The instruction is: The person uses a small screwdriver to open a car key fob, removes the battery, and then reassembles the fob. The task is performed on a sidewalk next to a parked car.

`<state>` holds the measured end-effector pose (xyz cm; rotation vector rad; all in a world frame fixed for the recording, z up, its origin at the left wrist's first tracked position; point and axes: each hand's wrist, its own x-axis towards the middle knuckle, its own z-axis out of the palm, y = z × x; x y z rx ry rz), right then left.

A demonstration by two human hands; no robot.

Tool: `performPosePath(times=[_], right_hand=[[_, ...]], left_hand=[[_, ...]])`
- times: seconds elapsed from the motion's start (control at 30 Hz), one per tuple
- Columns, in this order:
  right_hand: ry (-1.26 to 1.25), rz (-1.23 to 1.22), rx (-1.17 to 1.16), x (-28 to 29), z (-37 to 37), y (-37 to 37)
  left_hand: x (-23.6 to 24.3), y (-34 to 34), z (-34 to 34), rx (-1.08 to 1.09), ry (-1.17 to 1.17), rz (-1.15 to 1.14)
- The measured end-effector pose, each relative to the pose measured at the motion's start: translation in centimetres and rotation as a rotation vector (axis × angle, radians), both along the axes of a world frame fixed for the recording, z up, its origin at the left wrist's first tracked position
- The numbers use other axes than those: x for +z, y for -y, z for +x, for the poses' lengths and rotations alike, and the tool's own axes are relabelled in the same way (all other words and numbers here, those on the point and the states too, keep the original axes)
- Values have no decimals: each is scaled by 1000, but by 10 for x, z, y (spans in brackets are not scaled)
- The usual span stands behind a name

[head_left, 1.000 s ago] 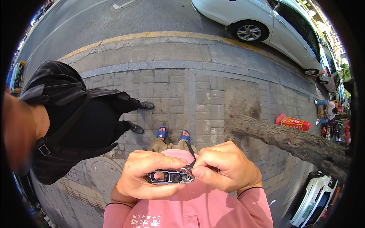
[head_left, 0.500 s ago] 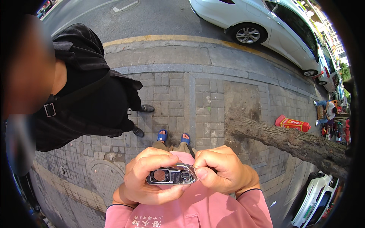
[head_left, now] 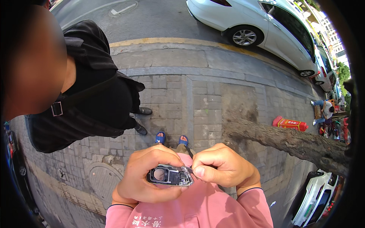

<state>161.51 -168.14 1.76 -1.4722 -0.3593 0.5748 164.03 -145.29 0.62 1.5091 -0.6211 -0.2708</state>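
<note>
My left hand (head_left: 146, 176) is closed around a small opened key fob (head_left: 173, 176), thumb along its far edge and fingers along its near edge. Its casing is dark with a shiny rim. A round, coin-sized part (head_left: 159, 174) shows toward its left end, and small dark and metallic parts sit toward the right. At the fob's pointed right end, my right hand (head_left: 220, 167) is pinched, thumb against bent forefinger. A small dark sliver shows at those fingertips, too hidden to name. Both hands are in front of my pink shirt (head_left: 190, 207).
A person in black clothes (head_left: 95, 102) stands close on the left. A tree trunk (head_left: 281, 142) spans the right, beside a red container (head_left: 290, 123). White cars (head_left: 279, 38) are parked along the kerb. Brick paving (head_left: 205, 110) lies underfoot, with a round cover (head_left: 104, 178) at left.
The left-hand person has come slightly further into view. My right fingertips have shifted a little along the fob's right end, and the fob is turned slightly. The round part looks paler.
</note>
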Motion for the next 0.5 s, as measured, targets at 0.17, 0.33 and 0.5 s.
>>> performPosePath(times=[0.17,0.33,0.5], right_hand=[[-655,126,-43,21,10,2],[-767,185,-74,26,14,2],[-784,208,-93,29,14,2]], left_hand=[[8,9,15,-109,-228,-62],[6,10,18,-122,-406,-165],[10,16,18,-108,-587,-275]])
